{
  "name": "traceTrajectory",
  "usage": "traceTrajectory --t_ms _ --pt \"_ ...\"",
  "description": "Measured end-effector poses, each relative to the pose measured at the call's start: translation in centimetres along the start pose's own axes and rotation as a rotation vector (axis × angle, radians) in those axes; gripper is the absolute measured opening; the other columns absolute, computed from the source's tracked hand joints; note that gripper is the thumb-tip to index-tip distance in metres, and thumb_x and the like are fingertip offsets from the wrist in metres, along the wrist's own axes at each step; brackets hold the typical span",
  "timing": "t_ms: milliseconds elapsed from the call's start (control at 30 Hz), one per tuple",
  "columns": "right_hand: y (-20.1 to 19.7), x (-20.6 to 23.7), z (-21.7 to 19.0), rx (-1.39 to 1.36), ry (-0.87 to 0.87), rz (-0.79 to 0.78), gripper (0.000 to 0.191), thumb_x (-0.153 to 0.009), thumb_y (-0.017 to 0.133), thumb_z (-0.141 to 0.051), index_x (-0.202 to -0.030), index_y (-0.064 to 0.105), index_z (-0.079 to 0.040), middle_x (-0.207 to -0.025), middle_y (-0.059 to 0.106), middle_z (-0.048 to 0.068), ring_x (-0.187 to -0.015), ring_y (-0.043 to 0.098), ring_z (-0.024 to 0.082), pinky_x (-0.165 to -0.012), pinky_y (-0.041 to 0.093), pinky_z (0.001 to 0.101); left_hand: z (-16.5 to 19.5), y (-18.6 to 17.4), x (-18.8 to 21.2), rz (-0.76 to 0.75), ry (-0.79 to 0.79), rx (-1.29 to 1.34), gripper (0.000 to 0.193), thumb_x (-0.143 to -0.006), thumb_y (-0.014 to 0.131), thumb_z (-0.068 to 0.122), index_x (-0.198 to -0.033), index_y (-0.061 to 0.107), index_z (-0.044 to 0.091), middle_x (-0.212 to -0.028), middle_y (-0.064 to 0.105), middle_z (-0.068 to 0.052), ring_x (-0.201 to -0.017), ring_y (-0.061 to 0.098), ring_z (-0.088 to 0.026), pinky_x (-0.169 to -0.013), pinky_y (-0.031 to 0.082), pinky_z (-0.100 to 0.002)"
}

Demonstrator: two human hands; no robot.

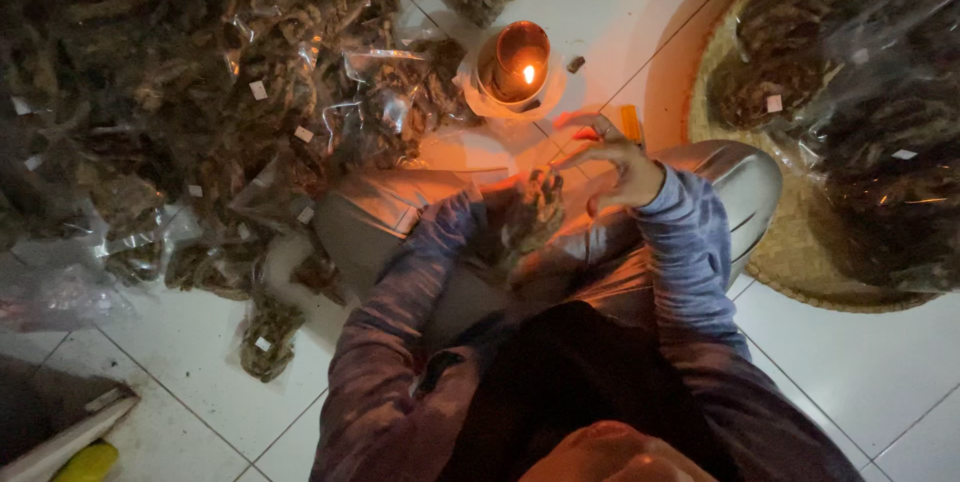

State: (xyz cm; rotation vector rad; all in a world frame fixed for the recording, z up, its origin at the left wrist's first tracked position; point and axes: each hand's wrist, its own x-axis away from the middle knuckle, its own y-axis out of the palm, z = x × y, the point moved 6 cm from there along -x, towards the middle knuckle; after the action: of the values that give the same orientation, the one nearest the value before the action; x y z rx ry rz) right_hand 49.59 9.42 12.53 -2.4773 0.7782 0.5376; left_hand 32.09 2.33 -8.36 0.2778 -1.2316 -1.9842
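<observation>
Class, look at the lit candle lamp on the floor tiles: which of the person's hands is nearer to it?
Right. The right hand is raised just below and right of the candle lamp. The left hand is lower, over the lap, mostly hidden behind a small bag of dried pieces.

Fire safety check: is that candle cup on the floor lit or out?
Lit. A small bright flame shows inside the cup, casting an orange glow on the right hand.

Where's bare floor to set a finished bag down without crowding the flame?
Bare tile lies at lower right, below the woven tray, and at lower left below the pile of bags. A small patch sits above the candle lamp. It is crowded left of the lamp, and the tray is full.
</observation>
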Motion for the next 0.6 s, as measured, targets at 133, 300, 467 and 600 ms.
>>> traceTrajectory --t_ms 133,300,467,600 --pt "0.4 0.5 0.6 0.041 0.158 0.003 0.038 -0.076 0.088 -0.022 -0.108 0.076 -0.005 -0.134 0.053 0.023 -0.132 0.049 0.039 -0.117 0.036 0.0453 1.5 3.3 -0.1 -0.067 0.007 0.018 0.057 -0.101 0.072 0.031 -0.144 0.053 -0.001 -0.128 0.067 -0.008 -0.109 0.065 -0.013 -0.093 0.053 -0.03" --pt "1.4 2.8 4.7 -0.38 0.413 0.024 0.011 -0.085 0.08 -0.009 -0.092 0.074 -0.003 -0.099 0.075 0.007 -0.096 0.072 0.016 -0.085 0.057 0.0336 3.3 7.4 -1.6 -0.195 0.056 -0.017 0.06 -0.098 0.074 0.033 -0.143 0.053 0.0 -0.131 0.065 -0.008 -0.115 0.063 -0.014 -0.099 0.051 -0.031" --pt "-0.8 5.2 6.6 -0.08 0.573 0.338 0.015 -0.091 0.08 -0.006 -0.083 0.068 -0.002 -0.082 0.07 0.003 -0.073 0.062 0.007 -0.065 0.05 0.0254 5.6 8.8 -2.4 -0.287 0.179 -0.102 0.063 -0.096 0.077 0.036 -0.142 0.053 0.0 -0.134 0.063 -0.008 -0.122 0.061 -0.015 -0.105 0.05 -0.033" --pt "-0.6 4.3 7.4 0.072 0.619 0.316 0.019 -0.094 0.081 -0.01 -0.083 0.066 -0.003 -0.078 0.064 0.002 -0.069 0.062 0.006 -0.058 0.049 0.0246 6.9 7.7 -2.4 -0.222 0.291 -0.267 0.066 -0.094 0.08 0.038 -0.141 0.053 0.001 -0.137 0.062 -0.008 -0.127 0.06 -0.016 -0.11 0.049 -0.034"
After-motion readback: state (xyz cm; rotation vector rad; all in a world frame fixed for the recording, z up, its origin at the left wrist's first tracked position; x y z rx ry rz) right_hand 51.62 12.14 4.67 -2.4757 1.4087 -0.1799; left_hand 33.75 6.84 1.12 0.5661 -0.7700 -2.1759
